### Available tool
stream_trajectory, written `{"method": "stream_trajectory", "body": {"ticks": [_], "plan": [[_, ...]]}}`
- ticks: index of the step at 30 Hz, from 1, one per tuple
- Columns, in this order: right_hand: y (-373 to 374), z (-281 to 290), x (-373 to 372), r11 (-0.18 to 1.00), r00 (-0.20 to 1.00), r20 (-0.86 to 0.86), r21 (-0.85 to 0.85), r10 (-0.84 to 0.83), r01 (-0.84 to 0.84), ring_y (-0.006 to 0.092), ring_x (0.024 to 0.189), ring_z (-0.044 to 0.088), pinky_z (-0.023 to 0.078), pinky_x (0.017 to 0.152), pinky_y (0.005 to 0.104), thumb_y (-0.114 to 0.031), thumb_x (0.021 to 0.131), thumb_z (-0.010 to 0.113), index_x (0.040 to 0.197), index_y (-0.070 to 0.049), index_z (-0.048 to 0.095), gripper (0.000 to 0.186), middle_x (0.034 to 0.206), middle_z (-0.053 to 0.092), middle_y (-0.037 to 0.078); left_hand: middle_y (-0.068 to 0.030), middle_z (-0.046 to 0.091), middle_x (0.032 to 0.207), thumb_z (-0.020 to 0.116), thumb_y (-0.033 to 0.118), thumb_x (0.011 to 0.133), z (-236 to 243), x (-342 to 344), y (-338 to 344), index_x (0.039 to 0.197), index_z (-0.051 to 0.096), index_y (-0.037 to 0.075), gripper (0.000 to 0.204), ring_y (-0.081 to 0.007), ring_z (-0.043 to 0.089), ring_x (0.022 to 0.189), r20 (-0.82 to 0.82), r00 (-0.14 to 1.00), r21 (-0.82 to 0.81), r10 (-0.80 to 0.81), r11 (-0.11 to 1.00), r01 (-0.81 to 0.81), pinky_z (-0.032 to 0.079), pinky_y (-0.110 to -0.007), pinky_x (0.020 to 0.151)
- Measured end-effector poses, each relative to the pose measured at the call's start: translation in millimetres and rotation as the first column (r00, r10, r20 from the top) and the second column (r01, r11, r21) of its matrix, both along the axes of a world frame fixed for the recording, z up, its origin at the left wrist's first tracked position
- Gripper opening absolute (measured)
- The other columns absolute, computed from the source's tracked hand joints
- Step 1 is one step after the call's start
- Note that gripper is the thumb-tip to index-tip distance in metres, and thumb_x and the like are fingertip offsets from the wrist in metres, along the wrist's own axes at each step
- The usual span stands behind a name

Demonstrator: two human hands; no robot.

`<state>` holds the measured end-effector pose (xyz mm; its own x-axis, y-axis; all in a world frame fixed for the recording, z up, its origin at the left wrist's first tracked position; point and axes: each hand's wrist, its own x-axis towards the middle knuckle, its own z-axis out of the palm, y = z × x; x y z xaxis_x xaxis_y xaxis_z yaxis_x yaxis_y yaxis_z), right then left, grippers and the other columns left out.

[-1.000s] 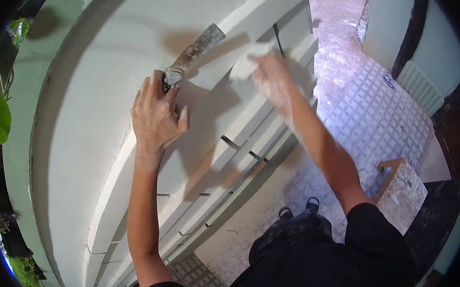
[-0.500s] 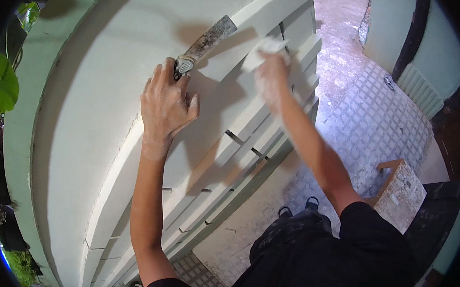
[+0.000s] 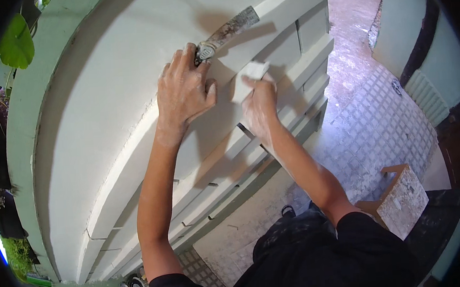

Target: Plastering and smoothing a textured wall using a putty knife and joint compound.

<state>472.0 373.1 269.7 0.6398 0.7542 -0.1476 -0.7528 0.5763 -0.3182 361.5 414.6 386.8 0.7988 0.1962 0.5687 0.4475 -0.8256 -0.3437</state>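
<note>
My left hand (image 3: 188, 90), dusted with white powder, is closed round the handle of a scraper (image 3: 232, 28). Its long, worn, plaster-stained blade points up and to the right, close to a white wall (image 3: 112, 61). That hand lies against the wall beside its uppermost raised moulding. To its right, my right hand (image 3: 262, 101), also powdery, grips a white folded sheet (image 3: 250, 75) over the stepped white mouldings (image 3: 288, 59). Motion blurs the sheet slightly, and its material is unclear. Most of the scraper's handle is hidden under my left fingers.
A tiled floor (image 3: 382, 111) stretches out on the right, below the wall. A paint-spattered wooden stool (image 3: 403, 200) stands at lower right. Green leaves (image 3: 16, 44) hang beyond the pale green border (image 3: 20, 153) at far left. A round dark object (image 3: 135, 285) sits at the lower left.
The white sheet in my right hand has moved left and downward, closer to my left hand. My left hand keeps hold of the scraper. The whole view has shifted a little.
</note>
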Motion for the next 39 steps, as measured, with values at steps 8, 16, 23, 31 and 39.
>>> {"method": "stream_trajectory", "body": {"ticks": [8, 16, 23, 31, 39], "plan": [[-40, -38, -43, 0.938, 0.931, 0.119, 0.001, 0.345, -0.347, 0.0142, 0.087, 0.06, 0.05, 0.077, 0.0306, 0.001, 0.084, 0.061, 0.108, -0.002, 0.06, 0.025, 0.097, 0.063, 0.005, -0.0156, 0.054, 0.114, 0.063, 0.02, 0.062, -2, -1, -2, 0.083, 0.069, 0.004, 0.027, -0.0279, 0.055, 0.097, 0.004, 1.0, 0.037, -0.023, 0.999, 0.023, 0.05, -0.041, 0.077], [-158, -171, 69, 0.894, 0.829, 0.436, -0.419, 0.351, -0.158, 0.0127, 0.083, 0.063, 0.052, 0.071, 0.028, -0.015, 0.091, 0.062, 0.114, -0.002, 0.062, 0.027, 0.095, 0.065, 0.004, -0.014, 0.053, 0.117, 0.065, 0.023, 0.068, 2, 1, -9, 0.08, 0.069, 0.004, 0.023, -0.0276, 0.055, 0.101, 0.054, 0.998, -0.016, -0.036, 0.999, 0.037, 0.05, -0.041, 0.081], [-291, -211, 73, 0.712, 0.916, 0.286, -0.702, 0.281, 0.0, 0.0136, 0.076, 0.063, 0.052, 0.067, 0.0281, -0.02, 0.086, 0.069, 0.104, -0.002, 0.065, 0.025, 0.095, 0.065, 0.004, -0.0201, 0.055, 0.123, 0.065, 0.025, 0.072, -1, 1, 1, 0.089, 0.073, 0.003, 0.029, -0.0312, 0.058, 0.101, 0.081, 0.995, 0.003, -0.055, 0.998, 0.055, 0.05, -0.04, 0.086], [-321, -213, 82, 0.449, 0.724, 0.499, -0.846, 0.476, 0.289, 0.0196, 0.061, 0.064, 0.051, 0.058, 0.0364, -0.024, 0.079, 0.074, 0.083, 0.002, 0.069, 0.026, 0.072, 0.067, 0.01, -0.0226, 0.056, 0.123, 0.064, 0.024, 0.071, -1, 8, -3, 0.094, 0.073, 0.001, 0.034, -0.0327, 0.059, 0.102, 0.068, 0.998, 0.012, 0.012, 1.0, -0.013, 0.05, -0.04, 0.086], [-278, -206, 151, 0.544, 0.537, 0.591, -0.796, 0.602, 0.267, 0.0118, 0.06, 0.058, 0.045, 0.056, 0.0328, -0.032, 0.09, 0.064, 0.083, 0.0, 0.069, 0.033, 0.071, 0.065, 0.004, -0.0193, 0.057, 0.119, 0.065, 0.022, 0.074, -1, 41, -12, 0.092, 0.072, 0.003, 0.027, -0.0336, 0.059, 0.099, 0.073, 0.997, 0.031, 0.033, 0.999, -0.035, 0.051, -0.041, 0.083]]}}
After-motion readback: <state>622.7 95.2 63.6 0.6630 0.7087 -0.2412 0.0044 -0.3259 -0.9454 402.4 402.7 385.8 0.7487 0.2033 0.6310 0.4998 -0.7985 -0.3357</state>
